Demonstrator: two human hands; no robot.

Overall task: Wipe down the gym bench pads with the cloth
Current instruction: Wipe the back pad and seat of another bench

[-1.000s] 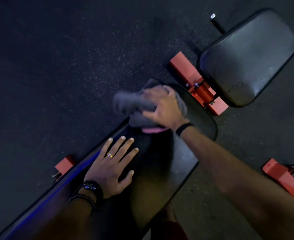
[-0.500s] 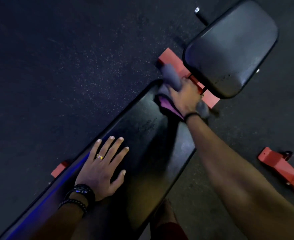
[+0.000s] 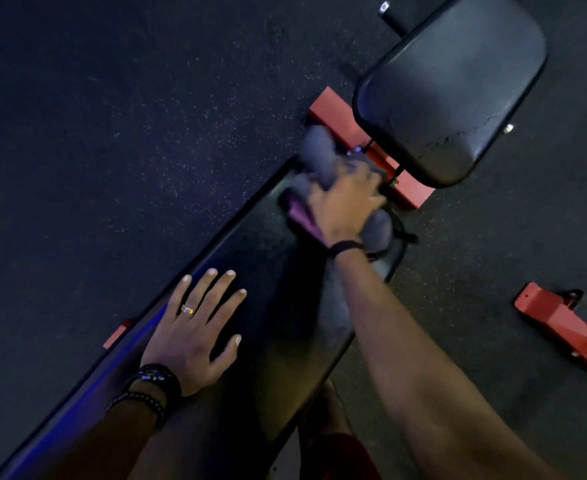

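**Bench pads, cloth at the far end of the long one**

Floor (image 3: pixel 146 133) was dark speckled rubber, dim light, a blue sheen along the long pad's left edge.

Count: two black pads, one cloth, two hands. Red frame pieces showed in three places: between the pads (image 3: pixel 350 133), a small tab (image 3: pixel 117 334) at the left edge, and a separate bar (image 3: pixel 562 327) on the floor to the right.

Long pad (image 3: pixel 267 306) ran diagonally, its long axis from near left to far right. Seat pad (image 3: pixel 451 88) sat beyond its far end, apart from it, on the same line.

Right hand (image 3: pixel 345 206) gripped the bunched grey cloth (image 3: pixel 319 154) on the long pad's far end; cloth blurred, a pink fold showing underneath. Left hand (image 3: pixel 195 330) lay flat on the long pad nearer in, fingers straight and spread, holding nothing, pointing far right.
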